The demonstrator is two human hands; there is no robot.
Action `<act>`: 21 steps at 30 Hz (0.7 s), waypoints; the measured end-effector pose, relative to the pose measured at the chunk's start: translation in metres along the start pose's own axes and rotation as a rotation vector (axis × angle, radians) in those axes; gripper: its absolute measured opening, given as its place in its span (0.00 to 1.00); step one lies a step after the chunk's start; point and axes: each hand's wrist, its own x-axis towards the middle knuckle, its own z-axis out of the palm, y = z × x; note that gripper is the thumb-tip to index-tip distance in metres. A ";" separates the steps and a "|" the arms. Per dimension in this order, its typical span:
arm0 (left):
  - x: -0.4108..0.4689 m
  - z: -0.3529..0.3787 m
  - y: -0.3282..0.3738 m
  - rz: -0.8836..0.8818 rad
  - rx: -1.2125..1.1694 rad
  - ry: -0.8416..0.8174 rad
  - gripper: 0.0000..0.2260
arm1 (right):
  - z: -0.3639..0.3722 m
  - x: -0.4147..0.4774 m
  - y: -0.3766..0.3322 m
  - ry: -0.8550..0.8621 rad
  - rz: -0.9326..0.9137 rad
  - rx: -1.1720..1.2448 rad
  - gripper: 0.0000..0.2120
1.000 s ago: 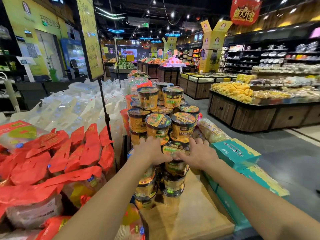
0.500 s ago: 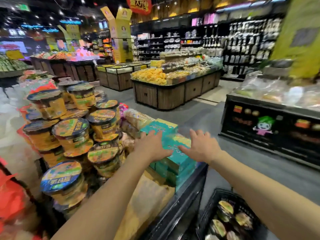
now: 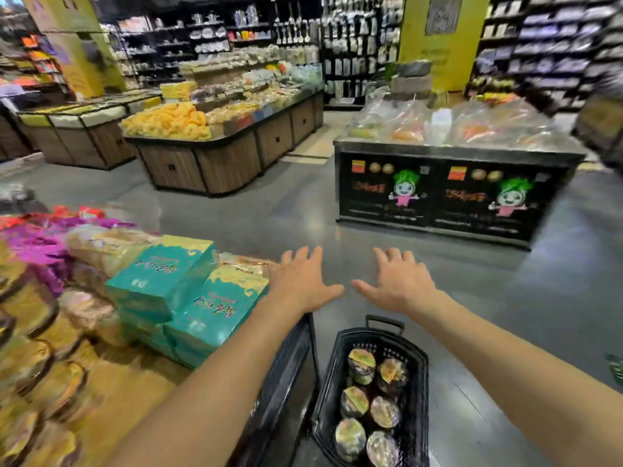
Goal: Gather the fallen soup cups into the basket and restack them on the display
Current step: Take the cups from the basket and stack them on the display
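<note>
With the left hand and right hand spread wide and empty above the basket on the floor, its soup cups lie loose, so a hurried lift could spill them or bump the teal boxes

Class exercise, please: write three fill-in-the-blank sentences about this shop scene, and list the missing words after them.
1. The black plastic basket, holding round soup cups, stands on the grey ____.
2. The left hand and the right hand each hold ____.
3. The teal cardboard boxes lie on the person's ____ side.
Missing words: floor; nothing; left.
</note>
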 end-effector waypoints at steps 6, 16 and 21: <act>0.064 0.044 0.046 0.005 -0.003 -0.110 0.43 | 0.031 0.045 0.064 -0.071 0.062 0.003 0.44; 0.125 0.174 0.085 0.082 0.022 -0.293 0.42 | 0.150 0.049 0.123 -0.150 0.159 0.046 0.44; 0.128 0.273 0.073 0.104 0.016 -0.452 0.43 | 0.247 0.038 0.133 -0.285 0.209 0.058 0.42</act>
